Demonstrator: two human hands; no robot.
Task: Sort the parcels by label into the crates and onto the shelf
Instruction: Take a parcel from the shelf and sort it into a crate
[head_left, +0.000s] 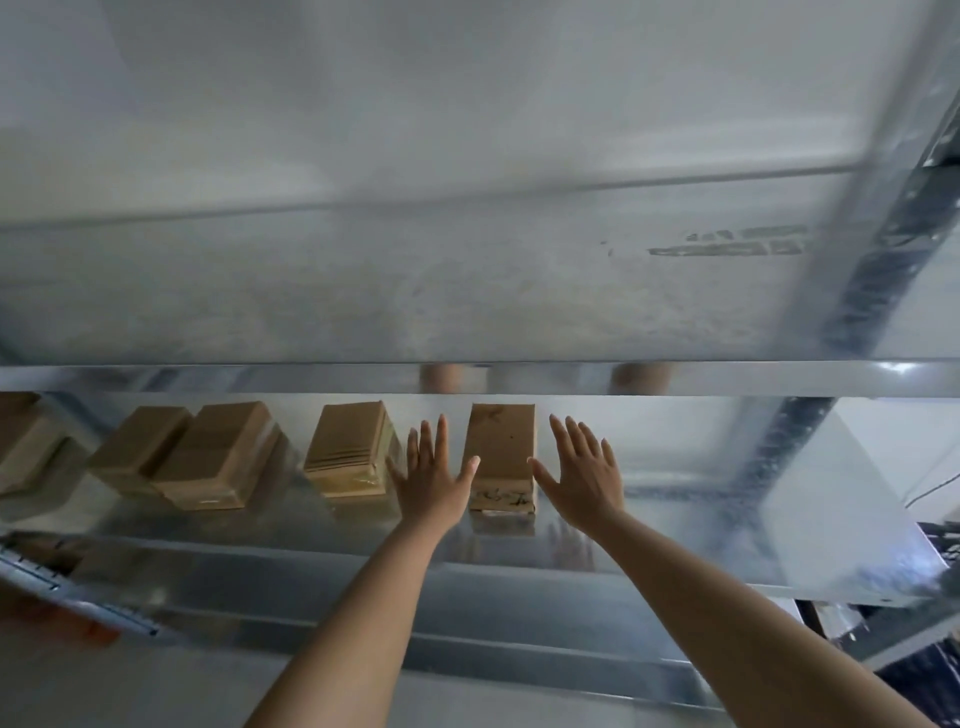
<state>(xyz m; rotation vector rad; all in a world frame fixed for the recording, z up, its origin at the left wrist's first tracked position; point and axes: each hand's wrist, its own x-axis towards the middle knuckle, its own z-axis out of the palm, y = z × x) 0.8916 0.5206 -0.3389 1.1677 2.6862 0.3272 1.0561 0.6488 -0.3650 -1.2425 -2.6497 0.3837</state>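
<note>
A brown cardboard parcel (502, 453) with dark handwriting on its near face stands on the metal shelf (675, 540). My left hand (432, 475) is flat and spread just left of it, thumb at its edge. My right hand (582, 470) is spread just right of it, thumb near its side. Neither hand grips the parcel. To the left on the same shelf stand more brown parcels: one close by (349, 451), two side by side (218, 457), (139, 448), and one cut off at the frame's edge (23, 441).
A higher shelf board (467, 291) spans the view above, its front lip low over the parcels. A perforated steel upright (878, 291) rises at right. Something orange (62, 621) shows at lower left, below the shelf. Dark clutter lies at lower right.
</note>
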